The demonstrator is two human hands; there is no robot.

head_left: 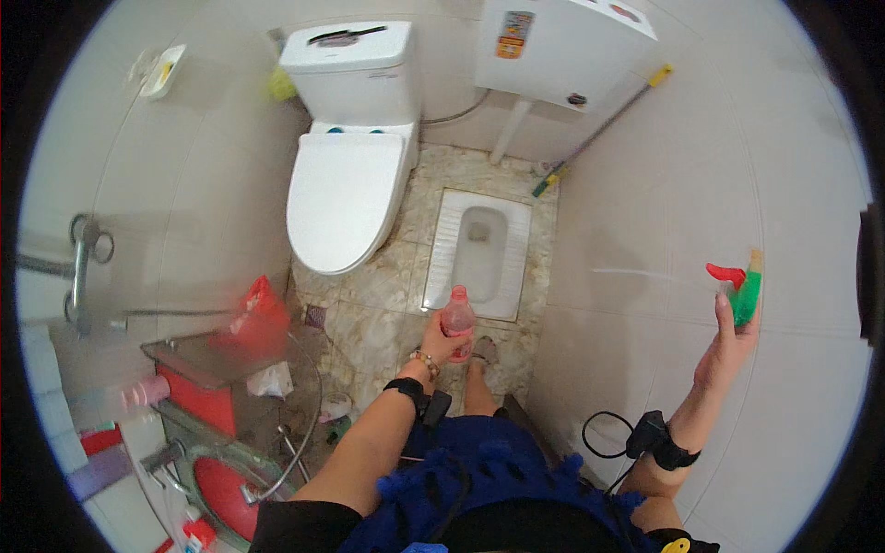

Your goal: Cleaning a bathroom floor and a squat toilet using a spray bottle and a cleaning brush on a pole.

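Observation:
My left hand (pixel 445 340) is wrapped round a clear, pinkish plastic bottle (pixel 458 320), held upright in front of my body with its neck uppermost. The bottle appears in line with the near edge of the white squat toilet (pixel 433 267). Out to the right, my raised right hand (pixel 728 350) grips a green piece with a red lever and a yellowish tip, which looks like a trigger spray head (pixel 749 293). It is close to the tiled wall, and I cannot tell whether it touches. My thumb points up beside it; the other fingers are partly hidden.
A white toilet (pixel 346 203) with its lid down stands at the far left. A white cistern (pixel 553 55) and a long-handled tool (pixel 604 129) are by the back right corner. At left are a red bag (pixel 255 318), a red basin (pixel 226 484) and a shower mixer (pixel 86 263).

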